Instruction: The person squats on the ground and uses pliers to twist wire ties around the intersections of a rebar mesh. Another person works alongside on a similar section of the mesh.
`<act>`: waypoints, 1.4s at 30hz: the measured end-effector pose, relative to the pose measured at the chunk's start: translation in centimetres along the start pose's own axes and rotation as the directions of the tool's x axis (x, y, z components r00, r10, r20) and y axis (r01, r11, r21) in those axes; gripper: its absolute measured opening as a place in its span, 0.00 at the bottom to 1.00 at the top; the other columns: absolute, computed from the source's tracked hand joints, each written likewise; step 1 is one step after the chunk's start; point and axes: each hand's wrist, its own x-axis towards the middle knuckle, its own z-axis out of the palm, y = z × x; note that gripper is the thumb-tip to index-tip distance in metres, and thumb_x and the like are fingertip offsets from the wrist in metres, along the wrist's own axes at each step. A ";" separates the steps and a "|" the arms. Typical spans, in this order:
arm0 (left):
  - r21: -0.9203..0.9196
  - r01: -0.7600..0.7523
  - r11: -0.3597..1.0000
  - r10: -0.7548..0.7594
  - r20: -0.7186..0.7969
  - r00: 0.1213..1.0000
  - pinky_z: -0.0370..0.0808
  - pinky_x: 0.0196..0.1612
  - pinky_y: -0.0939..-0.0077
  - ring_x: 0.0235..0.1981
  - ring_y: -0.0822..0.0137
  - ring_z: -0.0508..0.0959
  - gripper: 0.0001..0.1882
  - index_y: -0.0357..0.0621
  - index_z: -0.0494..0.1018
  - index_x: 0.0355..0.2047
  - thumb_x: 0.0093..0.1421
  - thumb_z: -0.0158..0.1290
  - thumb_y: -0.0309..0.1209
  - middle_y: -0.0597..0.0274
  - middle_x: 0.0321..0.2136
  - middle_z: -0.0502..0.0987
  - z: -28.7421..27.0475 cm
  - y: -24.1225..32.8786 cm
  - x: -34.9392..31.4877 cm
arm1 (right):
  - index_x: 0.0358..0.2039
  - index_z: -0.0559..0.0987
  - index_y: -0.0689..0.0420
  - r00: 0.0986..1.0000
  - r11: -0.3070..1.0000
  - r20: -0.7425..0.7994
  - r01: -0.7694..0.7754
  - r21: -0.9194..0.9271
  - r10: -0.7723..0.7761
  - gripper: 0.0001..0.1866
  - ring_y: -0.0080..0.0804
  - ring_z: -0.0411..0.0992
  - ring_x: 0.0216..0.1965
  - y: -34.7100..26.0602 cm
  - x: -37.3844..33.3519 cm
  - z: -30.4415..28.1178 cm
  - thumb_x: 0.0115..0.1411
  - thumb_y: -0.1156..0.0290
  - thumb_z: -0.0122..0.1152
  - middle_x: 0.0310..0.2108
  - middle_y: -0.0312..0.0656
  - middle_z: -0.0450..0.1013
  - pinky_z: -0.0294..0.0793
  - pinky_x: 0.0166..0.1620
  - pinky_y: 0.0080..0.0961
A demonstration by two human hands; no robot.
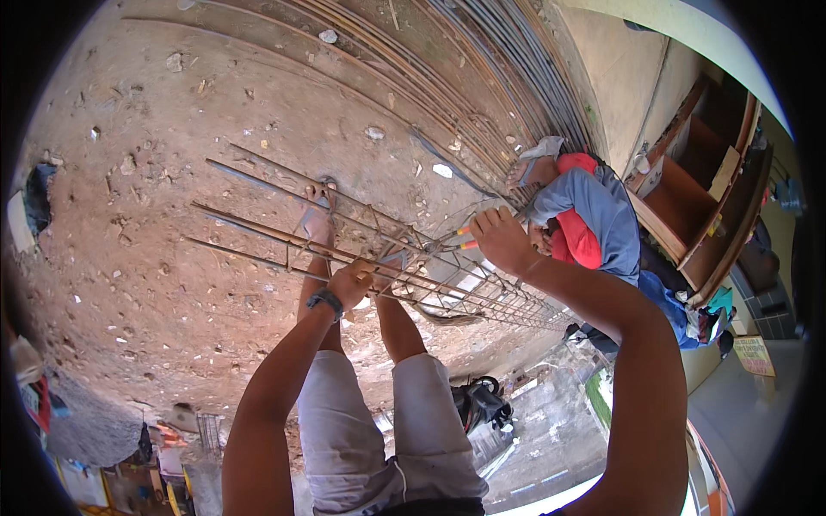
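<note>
A long cage of steel rebar [284, 234] tied with square stirrups stretches from the left middle toward the lower right, over the ground by my feet. My left hand [351, 282] is closed round one of its near bars. In my right hand [502, 241] are pincers with orange-and-yellow handles [467, 245]. Their jaws reach left to the far side of the cage, near a stirrup; whether they bite on wire is too small to tell.
Loose rebar [447, 86] lies in a long bundle beyond the cage. A person in blue-grey trousers [576, 202] and red crouches just right of my right hand. Wooden shelving [688, 198] stands at the right. Stones [442, 170] dot the dirt ground [172, 155].
</note>
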 end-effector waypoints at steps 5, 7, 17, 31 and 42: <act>0.007 -0.015 1.000 0.015 -0.009 1.000 0.77 0.47 0.67 0.43 0.60 0.82 0.16 0.42 0.74 0.49 0.63 0.54 0.36 0.51 0.41 0.82 -0.2 -0.6 -0.1 | 0.36 0.80 0.55 0.975 0.995 0.217 -0.064 0.078 0.046 0.12 0.39 0.79 0.37 1.9 2.3 3.6 0.59 0.61 0.57 0.34 0.45 0.78 0.74 0.36 0.37; -0.035 -0.001 0.999 0.001 0.001 1.000 0.77 0.45 0.67 0.42 0.61 0.82 0.17 0.42 0.74 0.49 0.63 0.54 0.36 0.51 0.41 0.82 -0.3 -0.6 0.0 | 0.35 0.82 0.53 0.920 0.982 0.387 -0.125 0.144 0.060 0.12 0.39 0.80 0.37 3.2 2.8 4.1 0.58 0.59 0.60 0.34 0.44 0.80 0.76 0.37 0.37; -0.460 0.120 0.880 -0.038 0.184 0.982 0.77 0.45 0.70 0.42 0.64 0.80 0.18 0.41 0.73 0.52 0.64 0.51 0.34 0.56 0.43 0.80 -0.1 -0.2 0.7 | 0.34 0.78 0.54 0.237 -0.115 0.709 -0.969 0.217 -0.664 0.26 0.20 0.63 0.19 -0.7 -2.2 6.0 0.56 0.42 0.68 0.17 0.29 0.65 0.64 0.27 0.23; -0.829 0.405 0.386 -0.282 0.312 0.907 0.76 0.50 0.58 0.46 0.57 0.80 0.22 0.45 0.70 0.54 0.68 0.45 0.45 0.56 0.47 0.79 11.6 6.1 2.5 | 0.33 0.75 0.63 0.803 -0.448 0.520 -0.595 0.667 -0.292 0.18 0.26 0.69 0.13 -2.0 -5.4 5.5 0.69 0.59 0.52 0.16 0.40 0.71 0.66 0.14 0.26; -0.968 0.151 0.202 0.486 0.233 0.842 0.69 0.61 0.52 0.60 0.53 0.69 0.25 0.54 0.69 0.61 0.65 0.51 0.45 0.56 0.66 0.62 16.6 9.0 1.2 | 0.50 0.71 0.66 0.907 -0.954 -0.386 -0.246 -0.169 -0.165 0.25 0.28 0.72 0.16 -20.2 -12.1 12.1 0.69 0.53 0.51 0.23 0.44 0.72 0.71 0.17 0.21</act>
